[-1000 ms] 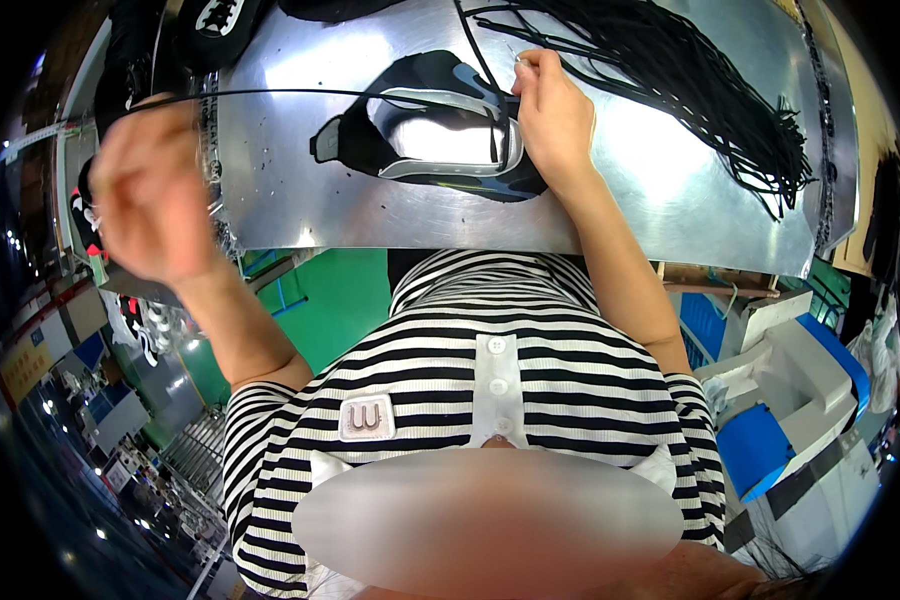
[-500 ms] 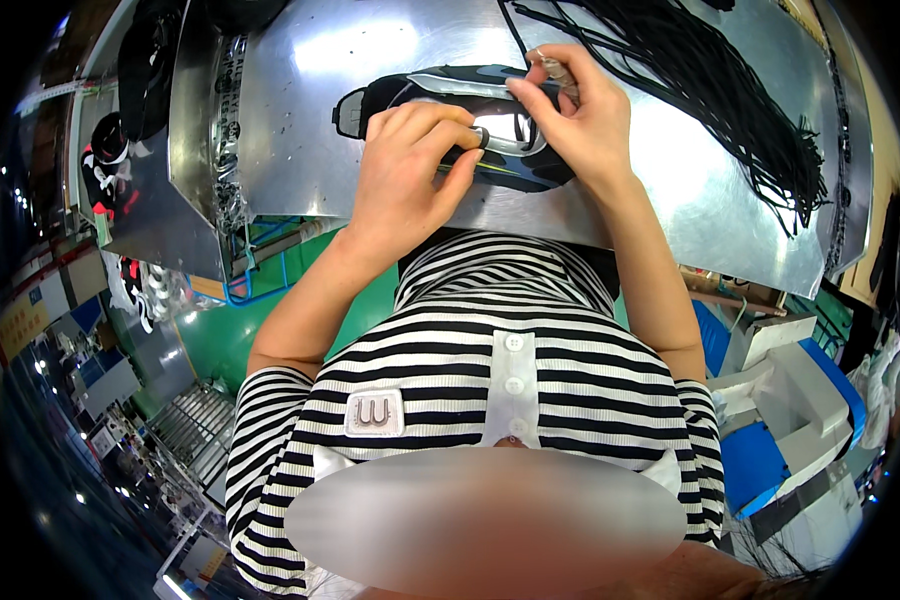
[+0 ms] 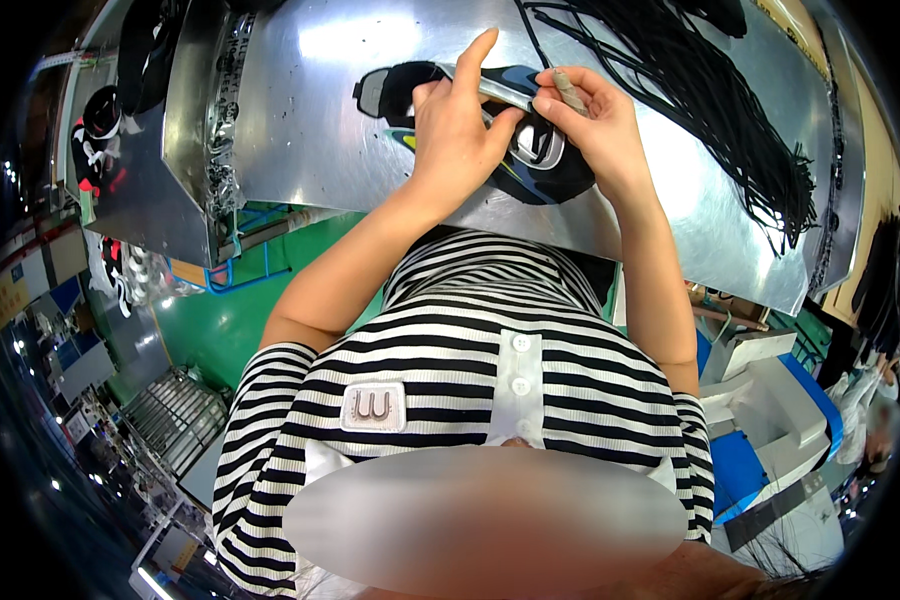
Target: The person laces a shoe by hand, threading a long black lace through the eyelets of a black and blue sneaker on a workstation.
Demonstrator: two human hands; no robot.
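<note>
Two fingertips of the right hand (image 3: 606, 124) sit close by a black lace (image 3: 536, 40); I can't tell if they pinch it. The left hand (image 3: 457, 138) has thumb and finger spread over the dark shoe top (image 3: 552, 190) on the bench (image 3: 300, 130). It seems part laced; more laces (image 3: 708, 128) lie right.

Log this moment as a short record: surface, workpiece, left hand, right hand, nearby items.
Surface: shiny metal table
Workpiece: dark shoe upper with grey and blue parts, partly covered by the hands
Left hand: over the upper, forefinger raised, thumb spread; whether it grips is unclear
Right hand: thumb and forefinger close together at the upper's far edge; what they hold is unclear
Nearby: bundle of black laces, right of the upper
</note>
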